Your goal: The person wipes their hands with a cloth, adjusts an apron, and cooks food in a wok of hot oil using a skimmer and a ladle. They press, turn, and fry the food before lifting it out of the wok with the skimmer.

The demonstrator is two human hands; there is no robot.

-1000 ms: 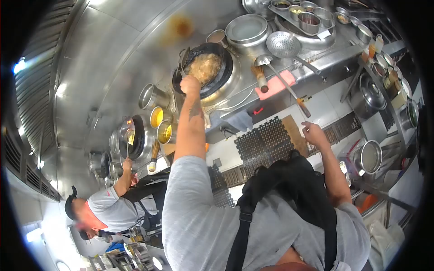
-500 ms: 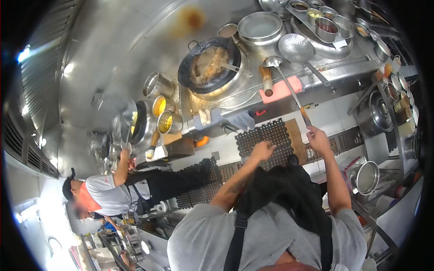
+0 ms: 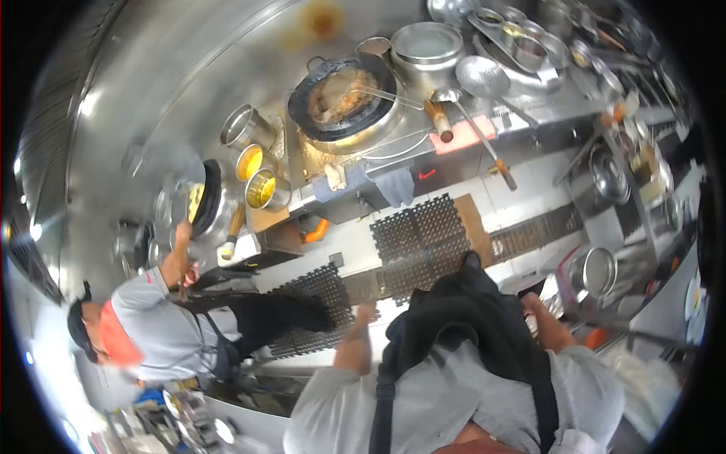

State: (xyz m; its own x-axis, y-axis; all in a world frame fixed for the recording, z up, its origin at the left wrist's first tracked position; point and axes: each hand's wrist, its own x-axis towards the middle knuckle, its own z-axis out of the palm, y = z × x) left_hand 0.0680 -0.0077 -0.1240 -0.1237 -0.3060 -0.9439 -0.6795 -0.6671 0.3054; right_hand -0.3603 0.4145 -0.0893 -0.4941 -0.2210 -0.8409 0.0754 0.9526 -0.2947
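Note:
My left hand hangs low beside my black apron, over the floor mats; motion smears its fingers. On the other side, my right hand is down by my hip, its fingers mostly hidden. A ladle rests on the counter, its wooden handle jutting over the front edge, apart from both hands. Beside it lie a bamboo wok brush and a pink cloth. Browned food sits in a large wok on the burner, with a long-handled tool across its rim.
A co-worker stands at left, one hand at another wok. Metal pots with yellow contents stand between the woks. A perforated strainer lies at the back right. Black mats cover part of the floor; shelving stands at right.
My right hand has left the ladle's handle and dropped to my side. The left hand has swung down and leftward. My view has turned slightly; the co-worker's arm has lowered.

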